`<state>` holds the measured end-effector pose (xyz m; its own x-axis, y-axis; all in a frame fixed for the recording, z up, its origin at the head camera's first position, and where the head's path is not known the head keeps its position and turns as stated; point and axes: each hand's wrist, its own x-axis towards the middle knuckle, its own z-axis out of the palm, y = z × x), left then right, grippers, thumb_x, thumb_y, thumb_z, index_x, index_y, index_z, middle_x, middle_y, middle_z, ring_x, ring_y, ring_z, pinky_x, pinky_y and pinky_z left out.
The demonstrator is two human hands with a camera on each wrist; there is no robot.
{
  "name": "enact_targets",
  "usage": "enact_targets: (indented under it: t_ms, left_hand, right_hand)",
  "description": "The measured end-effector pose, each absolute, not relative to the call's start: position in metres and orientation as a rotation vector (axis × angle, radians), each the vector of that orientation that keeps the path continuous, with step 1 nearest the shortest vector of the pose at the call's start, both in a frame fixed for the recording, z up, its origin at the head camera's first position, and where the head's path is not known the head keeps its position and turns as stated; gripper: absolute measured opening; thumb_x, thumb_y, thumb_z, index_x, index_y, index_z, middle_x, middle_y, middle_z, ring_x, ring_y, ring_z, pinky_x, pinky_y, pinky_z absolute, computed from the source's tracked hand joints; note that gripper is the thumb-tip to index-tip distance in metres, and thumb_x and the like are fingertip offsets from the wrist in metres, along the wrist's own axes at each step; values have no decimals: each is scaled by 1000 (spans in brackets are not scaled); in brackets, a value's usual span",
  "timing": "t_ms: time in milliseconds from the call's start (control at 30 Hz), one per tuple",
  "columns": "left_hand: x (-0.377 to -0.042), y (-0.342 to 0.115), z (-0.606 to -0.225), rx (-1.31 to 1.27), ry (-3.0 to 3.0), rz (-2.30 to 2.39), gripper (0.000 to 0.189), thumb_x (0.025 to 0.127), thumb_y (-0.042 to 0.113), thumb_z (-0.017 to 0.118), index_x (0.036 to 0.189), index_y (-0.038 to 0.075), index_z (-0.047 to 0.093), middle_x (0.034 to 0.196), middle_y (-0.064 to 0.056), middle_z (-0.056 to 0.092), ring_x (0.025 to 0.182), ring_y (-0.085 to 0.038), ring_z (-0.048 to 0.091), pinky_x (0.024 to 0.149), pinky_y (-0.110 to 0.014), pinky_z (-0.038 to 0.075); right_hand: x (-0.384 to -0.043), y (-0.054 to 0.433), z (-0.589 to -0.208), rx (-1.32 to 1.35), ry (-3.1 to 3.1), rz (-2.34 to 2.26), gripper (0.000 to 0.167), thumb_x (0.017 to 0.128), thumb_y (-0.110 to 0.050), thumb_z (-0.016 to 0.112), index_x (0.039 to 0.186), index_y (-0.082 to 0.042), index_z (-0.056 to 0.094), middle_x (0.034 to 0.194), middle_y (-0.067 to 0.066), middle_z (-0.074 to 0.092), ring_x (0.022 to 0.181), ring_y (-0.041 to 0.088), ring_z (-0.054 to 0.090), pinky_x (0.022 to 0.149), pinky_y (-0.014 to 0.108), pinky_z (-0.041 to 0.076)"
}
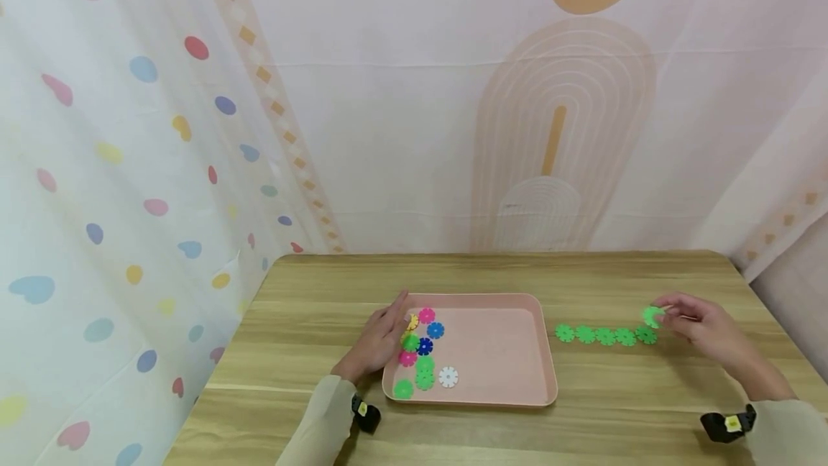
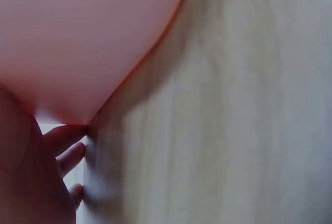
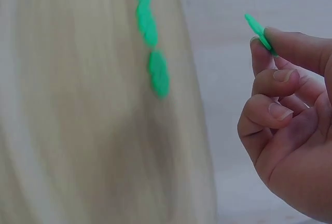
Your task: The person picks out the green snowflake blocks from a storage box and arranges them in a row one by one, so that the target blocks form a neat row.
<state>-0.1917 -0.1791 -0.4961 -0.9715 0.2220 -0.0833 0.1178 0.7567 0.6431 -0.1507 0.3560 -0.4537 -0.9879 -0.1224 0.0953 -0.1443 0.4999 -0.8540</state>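
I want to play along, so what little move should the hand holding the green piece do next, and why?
Probably lower the pinched green piece to the right end of the green row: the right hand holds it raised near there, and its colour matches.

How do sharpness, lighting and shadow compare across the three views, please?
Head view: bright, the row of green discs fairly distinct; left wrist view: dim, a shadow along the pink tray, the table's grain smeared; right wrist view: the row looks soft, a blurry shadow below it, the right hand crisper.
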Motion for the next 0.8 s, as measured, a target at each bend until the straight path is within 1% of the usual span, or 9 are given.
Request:
enact_targets:
  t_ms: [67,133,267,333,433,567,667,800]
  left_hand:
    - [-192,-179,-496,273,2794,1015,58,107,43,33,160,30,12,162,-7,28,146,-40,23,111,-71,20]
    - [-192,-179,-497,273,2788,1020,58,107,43,33,160,30,12,163,-6,28,146,-40,23,111,-71,20]
    - [-192,-180,-497,275,2782,1034,58,108,42,33,160,30,12,163,-5,27,146,-39,22,112,-70,20]
    - [-192,-180,-497,276,2786,1030,58,108,42,32,160,29,12,163,-5,27,146,-39,22,112,-70,20]
    - [-193,-180,-497,271,2792,1019,58,108,43,32,160,30,12,163,-4,26,147,-39,22,112,-70,20]
    - [-192,-180,-497,275,2795,1017,59,108,43,33,161,29,12,163,-5,27,146,-39,23,112,-71,20]
    - [-192,-180,-497,273,2793,1011,58,108,43,32,161,29,11,163,-5,27,146,-39,23,112,-70,20]
    - [-192,-179,-497,268,2796,1003,58,108,43,32,160,29,12,162,-5,28,146,-39,23,112,-70,21]
  right_hand:
    - [-148,364,-458,199,-2726,1531,13,98,-6,59,110,-7,64,78,-12,59,62,9,48,49,28,38]
    - [-145,372,-462,141,-2769,1507,14,100,-9,58,111,-5,63,81,-11,62,64,9,49,50,28,40]
    - [-143,382,-467,24,-2877,1435,27,102,-19,55,117,4,58,80,-5,60,65,10,47,53,27,41]
    - [-143,386,-470,-30,-2922,1416,33,103,-23,54,120,5,56,82,-3,58,66,10,46,55,27,42]
    - [-145,388,-475,-90,-2956,1391,39,102,-27,55,122,7,55,86,-4,61,69,8,48,58,26,44]
    - [-150,389,-481,-120,-3007,1302,44,101,-32,58,122,6,57,92,-2,65,74,6,49,62,25,41]
    - [-152,390,-482,-109,-3052,1234,45,101,-35,57,122,5,58,98,4,67,82,7,51,70,28,38]
    - [-154,390,-482,-122,-3065,1238,47,101,-37,56,122,5,59,104,10,69,89,7,53,76,34,39]
